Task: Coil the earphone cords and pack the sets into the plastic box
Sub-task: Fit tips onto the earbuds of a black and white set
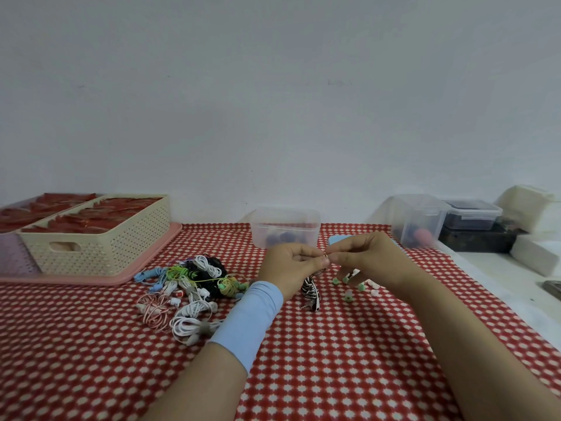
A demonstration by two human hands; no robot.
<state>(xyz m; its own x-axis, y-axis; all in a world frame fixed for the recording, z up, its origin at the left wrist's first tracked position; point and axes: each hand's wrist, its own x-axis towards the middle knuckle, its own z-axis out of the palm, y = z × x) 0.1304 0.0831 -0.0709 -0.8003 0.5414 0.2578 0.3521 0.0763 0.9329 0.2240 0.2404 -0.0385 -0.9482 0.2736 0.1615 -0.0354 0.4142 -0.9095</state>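
My left hand (296, 265) and my right hand (368, 259) meet above the table, both pinching the top end of a black-and-white striped earphone set (311, 291). Its coiled cord hangs down from my fingers to the cloth. A heap of coiled earphones (188, 287) in white, green, blue, pink and black lies to the left of my left wrist. Behind my hands stands a clear plastic box (285, 227) with a few dark and red things inside. Small green and pink ear tips (353, 285) are scattered under my right hand.
A cream perforated basket (100, 244) full of red items sits on a pink tray (145, 265) at the left. Another clear container (417, 220) and a lidded box with dark contents (470, 215) stand at the back right. White foam blocks (532, 258) lie beyond the table's right edge.
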